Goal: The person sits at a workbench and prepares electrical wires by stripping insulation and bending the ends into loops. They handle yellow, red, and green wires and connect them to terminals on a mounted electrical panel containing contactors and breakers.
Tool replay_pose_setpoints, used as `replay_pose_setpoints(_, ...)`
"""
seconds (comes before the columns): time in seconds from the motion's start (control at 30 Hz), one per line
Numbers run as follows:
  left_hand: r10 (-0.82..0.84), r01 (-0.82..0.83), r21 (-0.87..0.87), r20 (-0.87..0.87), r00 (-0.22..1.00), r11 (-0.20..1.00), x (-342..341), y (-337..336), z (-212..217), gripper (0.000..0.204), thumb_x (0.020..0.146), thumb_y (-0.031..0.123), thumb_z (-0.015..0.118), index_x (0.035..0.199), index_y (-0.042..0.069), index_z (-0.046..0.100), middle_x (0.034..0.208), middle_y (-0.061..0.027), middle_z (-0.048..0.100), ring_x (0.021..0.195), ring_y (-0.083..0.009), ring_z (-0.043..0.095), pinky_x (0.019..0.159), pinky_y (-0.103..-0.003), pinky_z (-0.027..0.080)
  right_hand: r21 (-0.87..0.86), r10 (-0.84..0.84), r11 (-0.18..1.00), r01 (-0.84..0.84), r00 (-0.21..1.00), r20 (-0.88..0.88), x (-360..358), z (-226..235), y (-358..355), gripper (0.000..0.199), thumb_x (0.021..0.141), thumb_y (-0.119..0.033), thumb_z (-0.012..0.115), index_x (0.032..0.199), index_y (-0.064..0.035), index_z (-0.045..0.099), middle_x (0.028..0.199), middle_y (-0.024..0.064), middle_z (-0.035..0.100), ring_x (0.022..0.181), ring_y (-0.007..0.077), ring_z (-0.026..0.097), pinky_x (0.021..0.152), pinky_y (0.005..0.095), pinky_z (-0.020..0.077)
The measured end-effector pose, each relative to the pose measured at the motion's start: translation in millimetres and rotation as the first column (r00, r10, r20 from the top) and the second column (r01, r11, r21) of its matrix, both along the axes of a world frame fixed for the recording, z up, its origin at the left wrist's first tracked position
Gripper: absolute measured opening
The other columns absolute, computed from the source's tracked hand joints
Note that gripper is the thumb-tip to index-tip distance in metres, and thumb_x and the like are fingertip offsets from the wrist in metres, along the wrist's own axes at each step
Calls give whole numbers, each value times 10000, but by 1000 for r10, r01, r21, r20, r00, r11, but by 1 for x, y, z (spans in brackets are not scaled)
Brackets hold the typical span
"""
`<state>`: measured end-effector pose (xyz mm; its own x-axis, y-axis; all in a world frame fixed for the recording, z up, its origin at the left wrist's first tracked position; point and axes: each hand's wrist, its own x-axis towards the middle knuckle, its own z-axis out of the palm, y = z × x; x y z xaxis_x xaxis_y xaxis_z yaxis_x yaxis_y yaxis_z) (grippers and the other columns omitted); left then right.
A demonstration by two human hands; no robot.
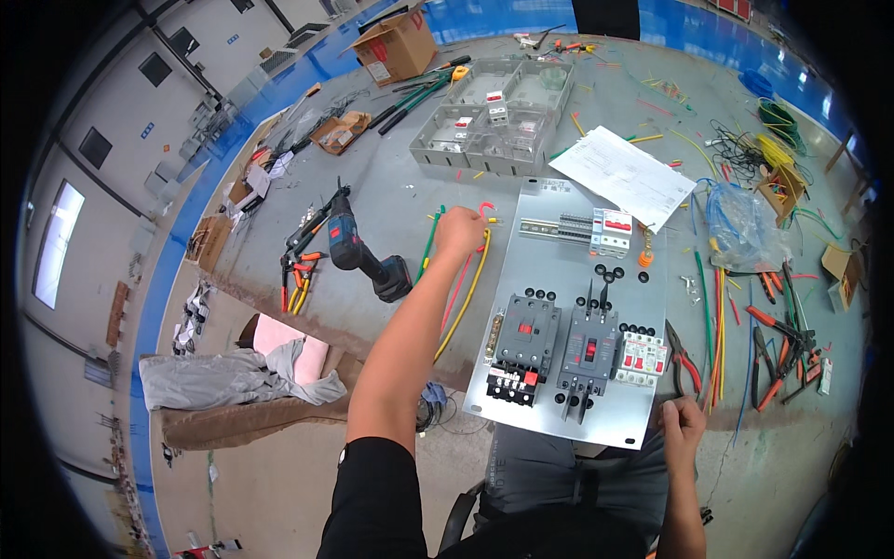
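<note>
My left hand [460, 232] reaches over the table with its fingers closed on a red wire [454, 296], whose curved end shows just past the fingertips. A green wire [430, 242] and a yellow wire [473, 291] lie on either side. To the right, a metal mounting plate [531, 270] overhangs the table's near edge. It carries a black contactor [527, 328], a black circuit breaker [589, 347], small white breakers [641, 357], and a rail with a terminal block [575, 227] and another white breaker [612, 231]. My right hand [684, 425] rests curled beside the plate's near right corner, apparently holding nothing.
A cordless drill [358, 252] stands left of the wires. Papers [619, 172] overlap the plate's far edge, near clear plastic boxes [507, 112]. Pliers [683, 361], cutters [787, 345] and loose wires lie at right. A cardboard box [396, 47] stands at the back.
</note>
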<state>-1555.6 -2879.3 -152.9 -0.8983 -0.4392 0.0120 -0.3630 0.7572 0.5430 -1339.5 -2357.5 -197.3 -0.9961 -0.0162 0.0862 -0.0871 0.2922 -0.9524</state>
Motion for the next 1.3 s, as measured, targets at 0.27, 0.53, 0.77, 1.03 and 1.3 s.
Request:
replay_pose_setpoints(0.27, -26, 35, -124, 70, 997, 992, -14, -8, -20, 258, 877, 293, 789, 867, 36, 811, 717, -136, 748, 659, -269, 730, 695, -405, 571, 108, -14, 994, 30, 989, -146, -1, 0, -7, 155, 896, -7, 689, 783, 20, 587, 724, 75, 526, 637, 173, 502, 582, 320, 369)
replay_pose_setpoints(0.53, -45, 23, -260, -80, 996, 965, 2, 15, -15, 293, 813, 304, 836, 808, 20, 768, 791, -183, 736, 754, -363, 722, 716, -458, 562, 158, 3, 987, 21, 989, -148, -3, 7, -10, 165, 916, -29, 671, 781, 18, 587, 724, 82, 530, 642, 183, 507, 595, 321, 376)
replay_pose_setpoints(0.77, 32, -46, -190, -76, 997, 981, 7, 11, -23, 317, 793, 328, 836, 809, 19, 767, 823, -201, 740, 800, -390, 722, 743, -477, 567, 166, 28, 986, 0, 985, -169, -2, 10, -11, 203, 954, -53, 654, 777, 8, 574, 734, 73, 537, 666, 182, 520, 620, 327, 387)
replay_pose_setpoints(1.03, 96, -83, -129, 97, 991, 988, 6, 16, -8, 272, 825, 311, 819, 907, 52, 799, 956, -184, 770, 928, -388, 734, 825, -477, 580, 165, 19, 986, 9, 986, -165, -2, 11, -12, 177, 916, -38, 675, 778, 19, 580, 735, 97, 548, 658, 212, 529, 613, 345, 401)
replay_pose_setpoints(1.3, 112, -110, -108, 18, 994, 988, 9, 12, -22, 334, 821, 368, 823, 829, 38, 777, 863, -181, 761, 841, -358, 735, 768, -467, 571, 170, 23, 986, 5, 987, -162, -2, 12, -13, 170, 916, -28, 668, 779, 19, 580, 734, 94, 546, 657, 209, 523, 616, 341, 402)
